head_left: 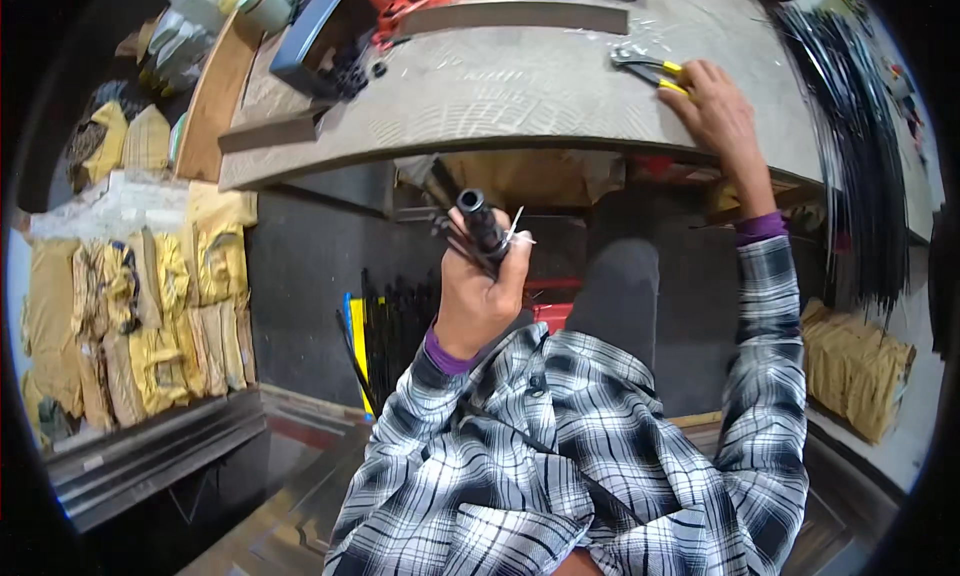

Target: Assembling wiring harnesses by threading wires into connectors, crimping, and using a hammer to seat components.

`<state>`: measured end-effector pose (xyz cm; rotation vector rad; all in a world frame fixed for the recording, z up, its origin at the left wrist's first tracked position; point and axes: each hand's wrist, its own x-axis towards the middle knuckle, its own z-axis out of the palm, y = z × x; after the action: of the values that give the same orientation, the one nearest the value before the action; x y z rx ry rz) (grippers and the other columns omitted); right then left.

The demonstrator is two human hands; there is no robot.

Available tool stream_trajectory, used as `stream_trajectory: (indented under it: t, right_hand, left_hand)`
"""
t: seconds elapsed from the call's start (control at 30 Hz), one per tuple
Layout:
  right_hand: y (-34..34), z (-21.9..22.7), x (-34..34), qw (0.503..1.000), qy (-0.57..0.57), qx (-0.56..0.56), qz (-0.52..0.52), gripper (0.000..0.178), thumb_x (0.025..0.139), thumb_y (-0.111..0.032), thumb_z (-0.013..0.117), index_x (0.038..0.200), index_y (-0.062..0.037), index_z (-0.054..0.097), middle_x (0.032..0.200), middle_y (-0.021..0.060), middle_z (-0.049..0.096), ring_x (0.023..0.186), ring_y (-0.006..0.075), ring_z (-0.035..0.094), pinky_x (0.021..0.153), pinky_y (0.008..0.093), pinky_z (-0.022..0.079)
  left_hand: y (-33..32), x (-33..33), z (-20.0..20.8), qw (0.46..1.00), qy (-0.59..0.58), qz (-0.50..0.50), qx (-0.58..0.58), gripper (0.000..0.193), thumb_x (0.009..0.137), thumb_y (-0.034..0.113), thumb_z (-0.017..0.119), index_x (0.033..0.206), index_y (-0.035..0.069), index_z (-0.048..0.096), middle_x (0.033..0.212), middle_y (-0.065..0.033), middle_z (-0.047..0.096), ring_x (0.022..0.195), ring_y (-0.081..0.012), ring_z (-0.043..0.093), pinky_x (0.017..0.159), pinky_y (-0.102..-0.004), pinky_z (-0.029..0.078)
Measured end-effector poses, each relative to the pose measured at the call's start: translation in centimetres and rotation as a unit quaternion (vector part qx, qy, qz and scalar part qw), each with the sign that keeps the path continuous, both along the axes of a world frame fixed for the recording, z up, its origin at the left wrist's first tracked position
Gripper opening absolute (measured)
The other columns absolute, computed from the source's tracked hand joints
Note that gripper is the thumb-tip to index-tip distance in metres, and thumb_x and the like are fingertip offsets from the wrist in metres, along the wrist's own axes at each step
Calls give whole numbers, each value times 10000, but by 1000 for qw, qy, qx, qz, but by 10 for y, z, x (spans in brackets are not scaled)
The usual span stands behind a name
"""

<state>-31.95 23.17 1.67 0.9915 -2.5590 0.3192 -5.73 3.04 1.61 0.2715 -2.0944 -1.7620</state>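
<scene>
Gripping a bundle of thin black rods [478, 231] upright in front of the chest, the left hand [482, 294] is closed in a fist around them; a thicker black tube end sits at the top of the bundle, and a pale cable tie [519, 223] sticks out beside the thumb, likely binding the rods together. Holding them vertical keeps the ends level and close to the eye. Below the hand, more black rods and a yellow strip [358, 348] stand against the dark floor. Farther out, the right hand [716, 111] rests at the near edge of the grey workbench [500, 96], fingers curled over the yellow handles of a pair of pliers [648, 68]; whether it is lifting them or has only laid hold cannot be told. On the bench's far left lies a dark blue box [318, 38] with small black parts spilled beside it. Long black rods [850, 136] hang in a sheaf at far right.
</scene>
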Motion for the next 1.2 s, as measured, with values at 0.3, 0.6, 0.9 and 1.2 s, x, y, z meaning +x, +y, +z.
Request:
stream_trajectory:
  t: [0.3, 0.6, 0.9, 1.2]
  right_hand:
    - [-21, 23, 83, 905, -302, -247, 171, 98, 779, -89, 608, 848, -22, 587, 862, 104, 521, 745, 231, 530, 623, 317, 446]
    - [-42, 55, 145, 921, 325, 48, 209, 398, 766, -136, 635, 1154, -206, 574, 1182, -13, 424, 1100, 139, 436, 1035, 382, 236]
    - [-49, 2, 184, 939, 323, -60, 101, 309, 703, -89, 705, 1004, -127, 652, 1029, 29, 443, 992, 174, 491, 1012, 385, 238]
    - [-29, 5, 185, 968, 125, -70, 207, 220, 684, -12, 600, 895, -72, 614, 917, 104, 494, 780, 250, 514, 644, 354, 445]
  left_hand:
    - [-5, 14, 9, 997, 39, -59, -2, 183, 767, -54, 562, 863, 28, 430, 824, -63, 459, 745, -124, 457, 675, -257, 393]
    - [-2, 25, -8, 990, 125, -45, -43, 199, 767, 24, 602, 912, 19, 465, 791, -67, 495, 677, -172, 501, 633, -280, 428]
    - [-2, 39, -13, 987, 144, -23, -70, 246, 768, -66, 572, 922, 23, 403, 855, -93, 450, 757, -154, 466, 685, -269, 401]
    - [3, 32, -10, 987, 145, -23, -66, 254, 741, -61, 568, 928, 26, 419, 864, -93, 449, 757, -164, 454, 699, -284, 385]
